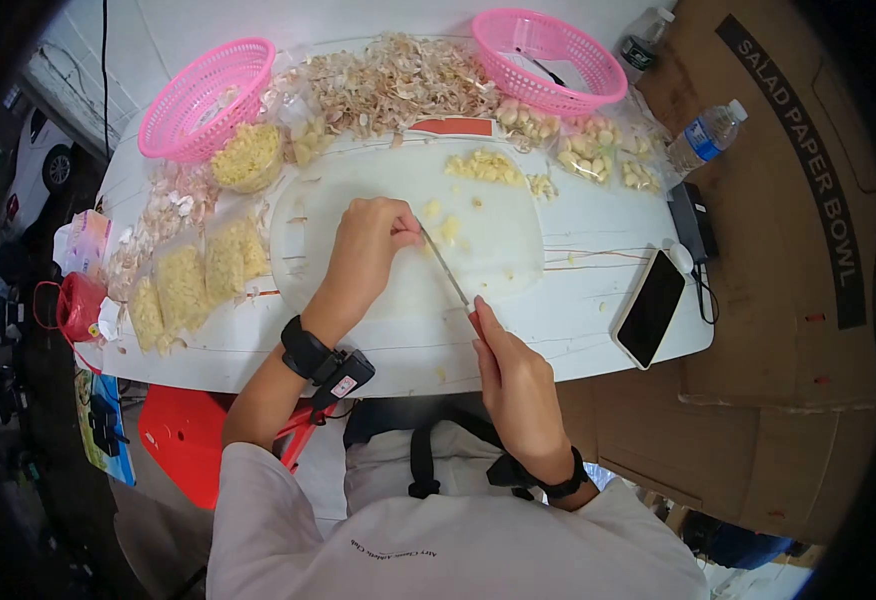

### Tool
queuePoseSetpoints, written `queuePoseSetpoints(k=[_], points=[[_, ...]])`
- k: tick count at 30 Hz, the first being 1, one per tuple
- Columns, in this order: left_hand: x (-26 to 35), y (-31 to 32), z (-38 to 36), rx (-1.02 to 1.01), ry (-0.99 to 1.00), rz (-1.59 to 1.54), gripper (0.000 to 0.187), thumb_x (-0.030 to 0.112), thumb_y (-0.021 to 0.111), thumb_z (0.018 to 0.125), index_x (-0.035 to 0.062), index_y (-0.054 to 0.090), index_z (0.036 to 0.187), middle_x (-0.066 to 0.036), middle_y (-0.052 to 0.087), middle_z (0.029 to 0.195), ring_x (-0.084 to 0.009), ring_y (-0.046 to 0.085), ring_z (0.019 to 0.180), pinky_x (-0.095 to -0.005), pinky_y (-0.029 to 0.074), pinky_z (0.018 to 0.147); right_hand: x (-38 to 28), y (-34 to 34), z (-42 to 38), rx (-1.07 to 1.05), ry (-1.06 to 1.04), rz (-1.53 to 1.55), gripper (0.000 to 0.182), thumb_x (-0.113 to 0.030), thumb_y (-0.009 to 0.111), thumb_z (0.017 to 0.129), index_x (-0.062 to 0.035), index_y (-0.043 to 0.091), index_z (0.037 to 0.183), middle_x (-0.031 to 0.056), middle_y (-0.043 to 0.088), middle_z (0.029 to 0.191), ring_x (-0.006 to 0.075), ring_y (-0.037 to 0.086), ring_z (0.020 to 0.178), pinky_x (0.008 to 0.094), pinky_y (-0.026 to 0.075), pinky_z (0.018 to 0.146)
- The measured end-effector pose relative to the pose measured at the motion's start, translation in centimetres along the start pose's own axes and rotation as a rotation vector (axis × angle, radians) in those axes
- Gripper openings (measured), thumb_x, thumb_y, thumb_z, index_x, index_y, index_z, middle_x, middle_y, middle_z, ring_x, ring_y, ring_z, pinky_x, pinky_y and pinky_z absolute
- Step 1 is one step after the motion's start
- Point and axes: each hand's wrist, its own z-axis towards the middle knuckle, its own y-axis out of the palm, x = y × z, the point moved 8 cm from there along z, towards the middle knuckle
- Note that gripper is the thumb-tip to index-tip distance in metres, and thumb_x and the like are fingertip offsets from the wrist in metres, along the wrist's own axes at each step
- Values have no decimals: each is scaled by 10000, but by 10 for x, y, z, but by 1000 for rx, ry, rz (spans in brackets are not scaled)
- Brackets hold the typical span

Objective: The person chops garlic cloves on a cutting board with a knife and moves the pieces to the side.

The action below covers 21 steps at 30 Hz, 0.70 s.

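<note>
My right hand (511, 372) is wrapped round the brown handle of a knife (446, 268), its blade slanting up and left over a white cutting board (358, 170). At the blade's tip is my left hand (383, 230), its fingers pressed together; whatever they pinch is hidden. Just right of those fingers, pale garlic slices (449, 228) lie on the board. A heap of cut garlic (485, 167) sits at the board's upper right, with a few small bits scattered below it.
Garlic skins (388, 85) pile up at the back between two pink baskets (208, 95). Bags of chopped garlic (183, 285) lie left, bags of cloves (588, 150) at back right. A phone (650, 308) and water bottle (706, 138) stand right, beside a cardboard box (778, 220).
</note>
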Motion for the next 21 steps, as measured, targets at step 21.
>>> queuePoseSetpoints(k=[21], points=[[5, -1, -1, -13, 3, 51, 81, -44, 753, 733, -62, 690, 780, -172, 698, 733, -230, 697, 663, -298, 544, 643, 17, 7, 15, 45, 11, 140, 411, -12, 550, 947, -8, 512, 1356, 244, 673, 1052, 418, 663, 906, 431, 534, 750]])
